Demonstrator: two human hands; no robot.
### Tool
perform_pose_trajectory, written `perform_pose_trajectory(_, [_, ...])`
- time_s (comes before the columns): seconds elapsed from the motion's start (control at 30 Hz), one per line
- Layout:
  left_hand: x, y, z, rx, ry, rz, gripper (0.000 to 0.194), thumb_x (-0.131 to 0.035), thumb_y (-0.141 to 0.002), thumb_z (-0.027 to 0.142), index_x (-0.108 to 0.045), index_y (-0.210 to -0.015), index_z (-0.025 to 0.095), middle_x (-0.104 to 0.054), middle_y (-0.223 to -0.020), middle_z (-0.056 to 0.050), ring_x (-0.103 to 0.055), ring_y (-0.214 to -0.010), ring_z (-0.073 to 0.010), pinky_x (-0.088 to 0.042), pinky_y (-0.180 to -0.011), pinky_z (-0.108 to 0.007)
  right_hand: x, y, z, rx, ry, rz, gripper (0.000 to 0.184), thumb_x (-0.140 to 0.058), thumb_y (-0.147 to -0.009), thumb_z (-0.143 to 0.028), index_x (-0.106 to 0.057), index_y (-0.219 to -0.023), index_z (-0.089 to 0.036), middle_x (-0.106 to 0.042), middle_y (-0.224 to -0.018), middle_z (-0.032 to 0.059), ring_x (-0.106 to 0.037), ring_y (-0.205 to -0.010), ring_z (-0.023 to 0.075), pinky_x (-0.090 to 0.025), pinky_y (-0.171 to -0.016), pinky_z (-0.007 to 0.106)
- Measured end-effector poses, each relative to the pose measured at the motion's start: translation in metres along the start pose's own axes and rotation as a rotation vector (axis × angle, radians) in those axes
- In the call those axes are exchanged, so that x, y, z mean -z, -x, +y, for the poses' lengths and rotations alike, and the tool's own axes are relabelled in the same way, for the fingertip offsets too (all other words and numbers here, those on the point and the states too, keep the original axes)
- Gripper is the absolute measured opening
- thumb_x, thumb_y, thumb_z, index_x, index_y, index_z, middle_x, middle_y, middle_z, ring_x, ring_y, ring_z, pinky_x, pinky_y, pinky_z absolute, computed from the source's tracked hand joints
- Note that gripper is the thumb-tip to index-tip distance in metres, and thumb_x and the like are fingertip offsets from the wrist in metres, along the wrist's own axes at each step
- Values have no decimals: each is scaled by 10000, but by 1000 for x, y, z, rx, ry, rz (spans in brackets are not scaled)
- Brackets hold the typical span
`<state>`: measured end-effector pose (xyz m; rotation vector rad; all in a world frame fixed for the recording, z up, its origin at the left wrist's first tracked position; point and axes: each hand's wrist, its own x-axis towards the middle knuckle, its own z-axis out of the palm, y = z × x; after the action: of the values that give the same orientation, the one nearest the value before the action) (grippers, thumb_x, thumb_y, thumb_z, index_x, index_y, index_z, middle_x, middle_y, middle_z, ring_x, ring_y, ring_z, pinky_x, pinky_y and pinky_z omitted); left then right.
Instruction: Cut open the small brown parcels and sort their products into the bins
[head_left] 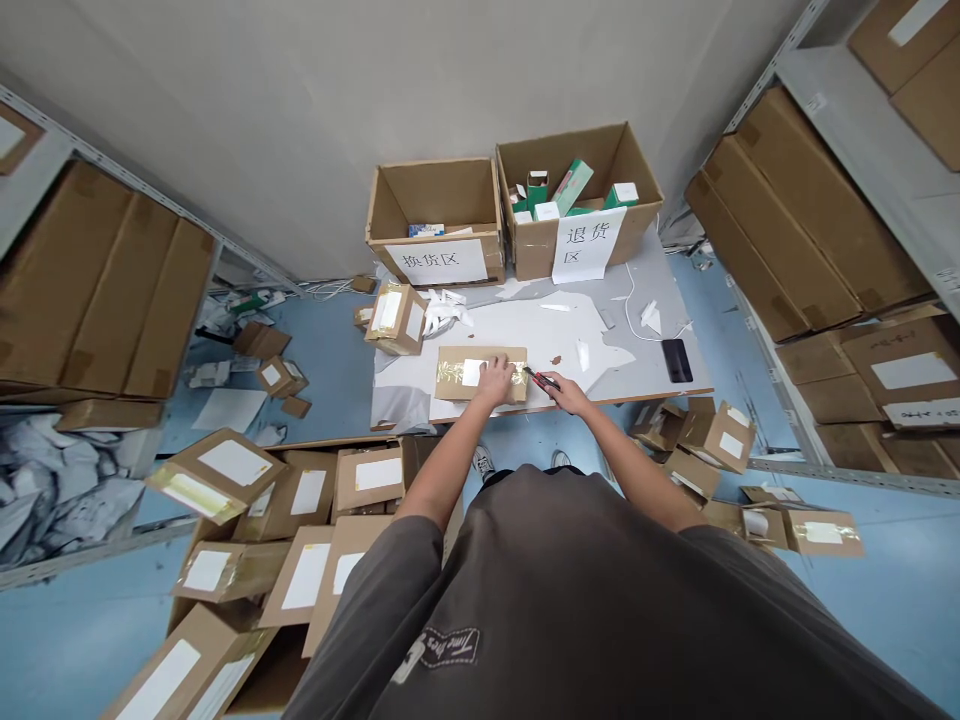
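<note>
A taped cardboard box [457,385] with a white label lies on the table before me. My left hand [495,380] rests on top of it over the label's right part, its fingers spread. In my right hand [570,395] is a red and black utility knife [541,380], held by the handle. The knife's tip reaches the box's right end, over the clear tape; whether the blade cuts into it I cannot make out.
Two open boxes with paper signs, the left [435,190] and the right [637,175] holding green cartons, stand behind. A small box [409,305] and crumpled paper [444,312] sit left on the table [660,290]; a phone [676,361] lies right. Labelled parcels [311,575] crowd the lower left.
</note>
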<state>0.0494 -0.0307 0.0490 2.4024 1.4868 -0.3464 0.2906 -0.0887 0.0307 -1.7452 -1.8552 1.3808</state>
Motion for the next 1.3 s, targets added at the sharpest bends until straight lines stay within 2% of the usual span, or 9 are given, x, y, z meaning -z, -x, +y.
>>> perform_pose_trajectory(0.1, [0, 3, -1, -22, 24, 16, 884, -977, -641, 420, -593, -1422, 266, -418, -1664, -147, -398, -1458, -390, -355, -1225, -512, 11, -15, -6, 18, 131, -54, 513, -459, -1073, -248, -526, -1581, -258, -756, -940, -9, -670, -669, 134, -533, -751, 227])
perform_pose_trajectory(0.23, [-4, 7, -3, -23, 67, 27, 876, -961, -667, 364, -580, -1444, 229, -394, -1713, -168, -408, -1511, -364, -358, -1259, -467, 21, -29, -14, 25, 327, -41, 463, -514, -1060, -255, -623, -1509, -281, -788, -1063, 37, -710, -886, 192, -517, -823, 249])
perform_pose_trajectory(0.3, [-7, 7, -4, -14, 82, 24, 864, -945, -693, 355, -568, -1461, 236, -369, -1744, -163, -387, -1558, -351, -326, -1290, -471, 24, -30, -13, 25, 339, -54, 442, -539, -1052, -263, -649, -1480, -289, -792, -1069, 36, -713, -893, 196, -522, -832, 254])
perform_pose_trajectory(0.43, [-9, 6, -5, 5, 78, 2, 843, -919, -743, 370, -545, -1493, 283, -334, -1779, -132, -363, -1609, -330, -285, -1318, -505, 26, -25, -5, -35, 148, -146, 437, -507, -1061, -259, -622, -1481, -289, -739, -860, -27, -647, -607, 132, -526, -686, 216])
perform_pose_trajectory(0.57, [-8, 5, -5, 24, 85, -10, 876, -953, -706, 373, -562, -1478, 240, -348, -1771, -163, -366, -1617, -330, -295, -1321, -471, 22, -23, 3, -113, -95, -212, 454, -465, -1062, -267, -562, -1506, -269, -635, -730, -75, -548, -443, 109, -476, -511, 203])
perform_pose_trajectory(0.87, [-6, 9, -6, 13, 73, 6, 823, -941, -721, 392, -582, -1450, 260, -387, -1755, -152, -391, -1613, -307, -284, -1327, -470, 8, -26, 15, -137, -454, -247, 437, -583, -1032, -309, -566, -1459, -218, -586, -620, -91, -532, -401, 116, -446, -425, 206])
perform_pose_trajectory(1.07, [-4, 2, -5, 23, 74, -9, 905, -966, -703, 413, -554, -1486, 220, -394, -1744, -191, -381, -1617, -316, -281, -1322, -474, -8, -22, 17, -143, -507, -354, 449, -691, -968, -355, -629, -1393, -224, -624, -630, -73, -547, -394, 130, -433, -393, 221])
perform_pose_trajectory(1.2, [-5, 2, -9, 14, 96, -22, 923, -977, -694, 446, -562, -1488, 221, -375, -1756, -179, -360, -1620, -344, -312, -1301, -484, -9, -19, 22, -136, -514, -310, 451, -733, -932, -358, -651, -1357, -232, -630, -616, -80, -546, -374, 132, -423, -380, 222])
perform_pose_trajectory(1.3, [-2, 1, -18, -8, 168, 26, 750, -849, -854, 494, -564, -1502, 246, -491, -1690, -135, -462, -1544, -332, -390, -1246, -446, 2, -13, 32, -118, -548, -210, 484, -743, -929, -369, -634, -1379, -228, -645, -621, -85, -540, -369, 122, -412, -381, 213])
